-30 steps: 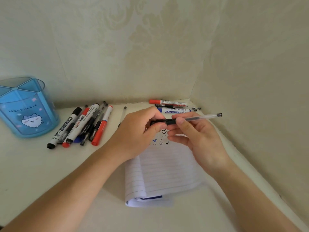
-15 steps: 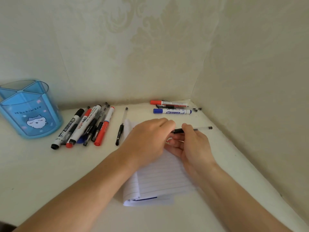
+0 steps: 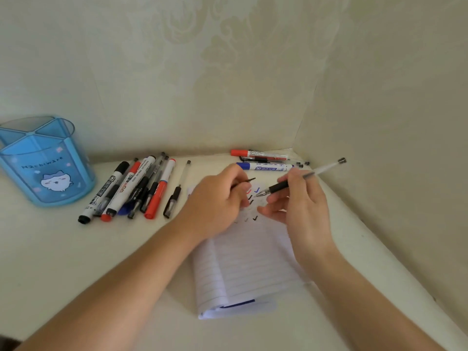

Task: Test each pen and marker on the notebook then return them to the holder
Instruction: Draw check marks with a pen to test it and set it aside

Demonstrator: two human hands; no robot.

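Cap off, pen ready to write

Holder (image 3: 45,171) stands far left on the table (image 3: 50,262), blue and see-through, with no pen in it that I can see. It bears a cartoon cat face and a word that reads roughly "Hachiware". Just right of it lies a loose pile (image 3: 129,188) of markers and pens, and one lone pen (image 3: 177,191) beside the pile. Printing runs along the marker barrels, but it is too small to read.

Half a second ago both hands were pressed together low over the notebook (image 3: 250,262), working the pen between them. Now they have come apart. The left hand (image 3: 215,201) has its fingers closed on what looks like the black cap (image 3: 244,182), its clip sticking out to the right. The right hand (image 3: 298,198) has its fingers pinched on the pen (image 3: 301,177) at the dark grip, with the bare tip aimed down and left, just above the page and near the ticks (image 3: 253,198). Whether the tip touches the paper I cannot tell.

So uncapping seems done, and the test stroke for this pen is likely the step in hand. The ticks already drawn are red, blue and black, with fainter ones lower down.

Behind the hands, near the wall, lie a red marker (image 3: 258,154) and a blue marker (image 3: 266,167) among some slim pens, their labels also unreadable. Nothing has gone back to the holder yet, so much of the task remains.
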